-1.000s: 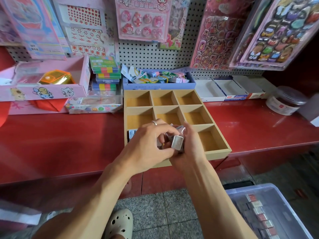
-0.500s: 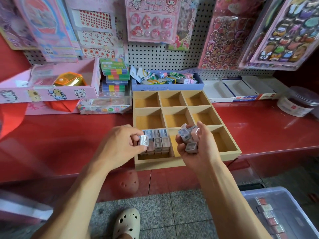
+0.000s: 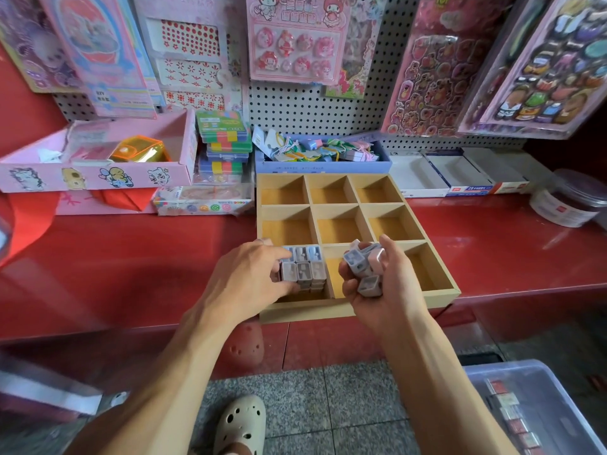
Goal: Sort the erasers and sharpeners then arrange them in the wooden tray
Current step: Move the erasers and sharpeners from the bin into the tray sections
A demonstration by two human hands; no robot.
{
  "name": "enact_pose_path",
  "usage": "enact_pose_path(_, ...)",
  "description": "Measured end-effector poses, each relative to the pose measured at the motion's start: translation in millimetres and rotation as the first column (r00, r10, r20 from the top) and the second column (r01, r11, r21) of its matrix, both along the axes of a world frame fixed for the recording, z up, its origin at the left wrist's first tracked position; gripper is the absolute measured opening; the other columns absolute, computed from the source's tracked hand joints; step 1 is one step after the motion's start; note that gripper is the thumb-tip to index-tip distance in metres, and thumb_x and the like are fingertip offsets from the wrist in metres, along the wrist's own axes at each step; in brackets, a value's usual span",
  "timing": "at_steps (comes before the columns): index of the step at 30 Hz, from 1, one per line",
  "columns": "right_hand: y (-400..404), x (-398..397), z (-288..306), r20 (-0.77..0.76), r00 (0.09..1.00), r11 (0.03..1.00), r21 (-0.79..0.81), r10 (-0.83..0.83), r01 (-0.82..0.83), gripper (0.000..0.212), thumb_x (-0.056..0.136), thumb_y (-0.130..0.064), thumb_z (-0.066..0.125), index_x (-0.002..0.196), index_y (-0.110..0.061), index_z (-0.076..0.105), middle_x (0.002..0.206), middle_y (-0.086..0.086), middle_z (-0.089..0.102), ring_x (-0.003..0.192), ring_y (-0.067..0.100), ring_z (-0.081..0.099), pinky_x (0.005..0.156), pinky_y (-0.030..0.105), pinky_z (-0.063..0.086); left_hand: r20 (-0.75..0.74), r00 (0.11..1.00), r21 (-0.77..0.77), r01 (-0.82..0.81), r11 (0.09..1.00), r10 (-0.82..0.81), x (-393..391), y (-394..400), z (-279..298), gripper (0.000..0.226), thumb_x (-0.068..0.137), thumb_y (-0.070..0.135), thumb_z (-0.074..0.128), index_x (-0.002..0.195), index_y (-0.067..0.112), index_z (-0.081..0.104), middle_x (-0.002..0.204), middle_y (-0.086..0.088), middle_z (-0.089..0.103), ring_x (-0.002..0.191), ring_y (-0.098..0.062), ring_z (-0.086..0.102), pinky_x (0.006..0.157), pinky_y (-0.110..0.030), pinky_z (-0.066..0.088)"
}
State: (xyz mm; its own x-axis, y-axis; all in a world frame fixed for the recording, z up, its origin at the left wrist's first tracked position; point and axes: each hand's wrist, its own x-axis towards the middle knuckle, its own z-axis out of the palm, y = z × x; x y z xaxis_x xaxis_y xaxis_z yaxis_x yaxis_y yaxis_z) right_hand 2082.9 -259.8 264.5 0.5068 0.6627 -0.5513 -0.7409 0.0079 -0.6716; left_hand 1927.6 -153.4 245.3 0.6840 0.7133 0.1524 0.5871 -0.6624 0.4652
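Already packed in neat rows, a block of small grey sharpeners (image 3: 303, 269) fills the near-left compartment of the wooden tray (image 3: 341, 310), which sits on the red shelf (image 3: 131, 257) with its front edge jutting past the shelf lip. The left hand (image 3: 253, 274) reaches into that compartment, fingertips pressed against the left side of the rows; whether it pinches one piece or merely touches them cannot be told. The right hand (image 3: 384, 284) hovers over the near-middle compartment, curled around a loose handful of sharpeners (image 3: 363, 264), several stacked in the palm. All the other compartments show bare wood. Just behind the tray stands a blue box (image 3: 323, 165) of tangled coloured items, and to its left a stack of coloured cases (image 3: 223, 139) and a pink carton (image 3: 98, 175). Sticker sheets hang on the pegboard (image 3: 295, 106) above. Down on the floor at lower right, a clear plastic bin (image 3: 538, 412) holds more small pieces.
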Motion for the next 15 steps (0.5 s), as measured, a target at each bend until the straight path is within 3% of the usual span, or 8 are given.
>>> enact_pose_path(2,0,-3,0,0.014,1.000,1.000,-0.002,0.003,-0.003,0.032,0.102,-0.039,0.048,0.086,-0.014,0.060,0.077,0.008,0.062,0.058,0.017,0.058,0.041,0.018,0.039,0.147,0.989,-0.081,-0.015,0.997,0.027,2,-3,2,0.036,0.073,0.051,0.077,0.103,0.033,0.072,0.079,0.011,0.057,0.066,-0.004,0.053,0.063,-0.029,0.046)
enact_pose_path(5,3,-8,-3,0.026,0.999,0.999,0.002,0.033,-0.033,0.031,0.101,-0.041,0.049,0.094,-0.013,0.060,0.082,0.010,0.062,0.058,0.017,0.059,0.042,0.020,0.041,0.373,0.927,-0.212,0.051,0.976,0.033,11,-12,8,0.044,0.065,0.062,0.071,0.096,0.031,0.073,0.084,0.011,0.061,0.062,-0.004,0.055,0.061,-0.018,0.046)
enact_pose_path(9,10,-15,-9,0.003,0.994,0.993,0.056,0.106,-0.106,0.043,0.099,-0.045,0.051,0.114,-0.007,0.064,0.104,0.018,0.073,0.088,0.027,0.068,0.071,0.034,0.053,0.371,0.928,-0.299,0.104,0.949,0.016,25,-22,10,0.036,0.068,0.049,0.080,0.094,0.026,0.073,0.084,0.011,0.060,0.061,0.001,0.053,0.059,-0.011,0.040)
enact_pose_path(15,14,-17,-7,0.006,0.996,0.995,0.053,0.087,-0.088,0.039,0.100,-0.043,0.050,0.111,-0.008,0.064,0.095,0.015,0.072,0.076,0.023,0.069,0.052,0.027,0.054,0.428,0.896,-0.419,0.084,0.904,0.115,33,-21,12,0.019,0.069,0.030,0.084,0.081,0.023,0.071,0.066,0.013,0.059,0.053,0.003,0.047,0.053,-0.011,0.037)
